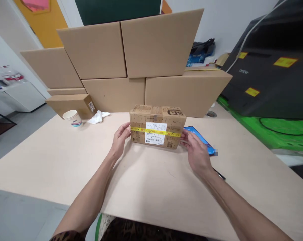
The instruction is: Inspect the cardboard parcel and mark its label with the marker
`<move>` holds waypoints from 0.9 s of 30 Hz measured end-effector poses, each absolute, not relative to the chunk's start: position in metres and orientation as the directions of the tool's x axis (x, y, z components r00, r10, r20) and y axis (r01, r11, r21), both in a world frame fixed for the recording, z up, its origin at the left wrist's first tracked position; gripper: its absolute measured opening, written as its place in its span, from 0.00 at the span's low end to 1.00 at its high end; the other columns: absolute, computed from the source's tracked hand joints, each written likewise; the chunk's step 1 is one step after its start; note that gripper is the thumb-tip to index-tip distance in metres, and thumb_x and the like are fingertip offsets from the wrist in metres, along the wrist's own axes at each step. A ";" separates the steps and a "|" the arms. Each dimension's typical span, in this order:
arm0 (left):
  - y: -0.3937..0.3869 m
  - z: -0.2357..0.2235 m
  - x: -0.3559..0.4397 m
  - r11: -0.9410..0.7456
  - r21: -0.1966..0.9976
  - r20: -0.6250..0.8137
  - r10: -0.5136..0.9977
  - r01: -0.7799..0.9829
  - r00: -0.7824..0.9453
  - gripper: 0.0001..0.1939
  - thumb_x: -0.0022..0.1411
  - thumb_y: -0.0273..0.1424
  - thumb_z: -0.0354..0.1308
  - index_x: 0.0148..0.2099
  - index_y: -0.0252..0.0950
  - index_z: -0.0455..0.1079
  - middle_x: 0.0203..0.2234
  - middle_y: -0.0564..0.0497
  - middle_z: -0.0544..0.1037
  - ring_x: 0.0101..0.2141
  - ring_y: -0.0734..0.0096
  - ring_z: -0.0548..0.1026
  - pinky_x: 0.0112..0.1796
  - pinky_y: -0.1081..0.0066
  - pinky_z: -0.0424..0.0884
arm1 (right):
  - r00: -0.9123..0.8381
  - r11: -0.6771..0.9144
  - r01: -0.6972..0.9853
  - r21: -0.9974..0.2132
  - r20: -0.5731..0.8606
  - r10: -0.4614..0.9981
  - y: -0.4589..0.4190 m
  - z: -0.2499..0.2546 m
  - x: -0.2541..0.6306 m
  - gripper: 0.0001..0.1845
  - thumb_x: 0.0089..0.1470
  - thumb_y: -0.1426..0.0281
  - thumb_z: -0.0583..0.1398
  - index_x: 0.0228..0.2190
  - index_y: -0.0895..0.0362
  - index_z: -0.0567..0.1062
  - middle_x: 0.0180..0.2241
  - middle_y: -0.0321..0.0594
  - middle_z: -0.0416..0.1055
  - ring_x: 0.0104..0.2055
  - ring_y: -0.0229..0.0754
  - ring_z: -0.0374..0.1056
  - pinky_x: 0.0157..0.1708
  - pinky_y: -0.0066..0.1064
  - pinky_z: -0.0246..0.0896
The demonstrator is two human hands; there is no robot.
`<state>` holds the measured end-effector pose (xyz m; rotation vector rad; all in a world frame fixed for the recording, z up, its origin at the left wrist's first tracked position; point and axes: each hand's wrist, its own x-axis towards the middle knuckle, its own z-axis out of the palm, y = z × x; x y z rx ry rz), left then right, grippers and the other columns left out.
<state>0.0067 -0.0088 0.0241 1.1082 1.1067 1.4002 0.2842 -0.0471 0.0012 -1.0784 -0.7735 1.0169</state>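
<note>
A paper cup (pixel 72 118) and a crumpled white tissue (pixel 98 116) sit at the far left of the pale surface (pixel 53 160), in front of a wall of stacked cardboard cartons (pixel 131 63). At centre, a person's left hand (pixel 120 138) rests, fingers gently curled, against the left end of a small taped parcel (pixel 156 126), while the right hand (pixel 197 150) meets the right end in the same loose, half-open way; whether either is gripping or only touching cannot be told. The parcel stands on the surface directly ahead of both hands, squarely between them and about equally near to each. Its long axis runs left to right across the view, with the white shipping label and yellow tape band facing the person. Just behind the right hand lies a blue phone (pixel 200 137); a dark printer (pixel 274 70) fills the far right.
</note>
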 end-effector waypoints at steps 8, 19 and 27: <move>-0.012 0.030 0.010 0.001 0.992 0.005 0.999 -0.126 0.044 0.38 0.60 0.67 0.50 0.51 0.40 0.75 0.53 0.41 0.80 0.53 0.49 0.76 0.53 0.54 0.68 | 0.295 0.145 -0.238 -0.960 0.070 0.953 -0.046 -0.005 0.286 0.19 0.55 0.53 0.65 0.45 0.47 0.81 0.51 0.36 0.79 0.53 0.48 0.73 0.50 0.41 0.69; -0.012 0.041 0.002 0.071 0.980 -0.082 0.995 -0.186 -0.049 0.36 0.57 0.66 0.54 0.57 0.47 0.69 0.54 0.44 0.76 0.52 0.46 0.73 0.50 0.51 0.68 | 0.156 0.277 -0.186 -0.943 0.250 0.956 -0.056 -0.005 0.282 0.23 0.57 0.51 0.65 0.52 0.45 0.80 0.60 0.38 0.74 0.65 0.53 0.65 0.63 0.48 0.62; -0.017 0.047 0.000 -0.296 0.929 0.280 0.955 -0.222 -0.099 0.24 0.53 0.47 0.66 0.50 0.44 0.70 0.53 0.48 0.75 0.57 0.52 0.69 0.57 0.56 0.65 | 0.049 0.238 -0.286 -0.928 0.234 0.971 -0.061 -0.005 0.274 0.22 0.58 0.51 0.65 0.51 0.45 0.80 0.59 0.37 0.76 0.65 0.51 0.66 0.66 0.47 0.59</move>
